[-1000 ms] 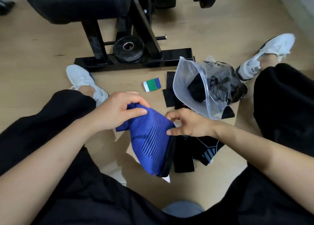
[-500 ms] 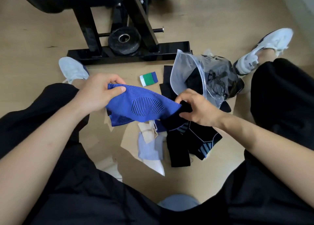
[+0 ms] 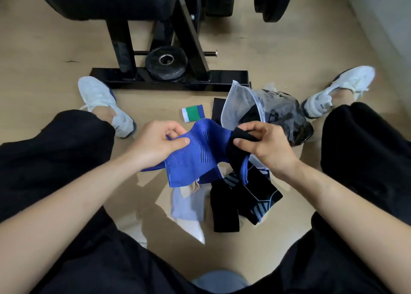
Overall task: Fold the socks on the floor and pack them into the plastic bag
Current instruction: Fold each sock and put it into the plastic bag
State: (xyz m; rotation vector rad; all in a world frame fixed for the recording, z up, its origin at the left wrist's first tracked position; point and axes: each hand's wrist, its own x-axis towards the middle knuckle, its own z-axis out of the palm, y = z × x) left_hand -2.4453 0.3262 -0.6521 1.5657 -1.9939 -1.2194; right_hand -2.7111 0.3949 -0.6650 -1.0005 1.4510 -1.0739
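Above the wooden floor (image 3: 55, 49), both hands stretch a ribbed blue sock (image 3: 195, 153).

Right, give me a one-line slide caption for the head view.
A blue sock held by its ends in left hand and right hand above the sock pile, part-filled plastic bag beyond.

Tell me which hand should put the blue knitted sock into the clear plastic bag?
The right hand, probably: it pinches the blue knitted sock beside the clear plastic bag; the left hand grips the farther end.
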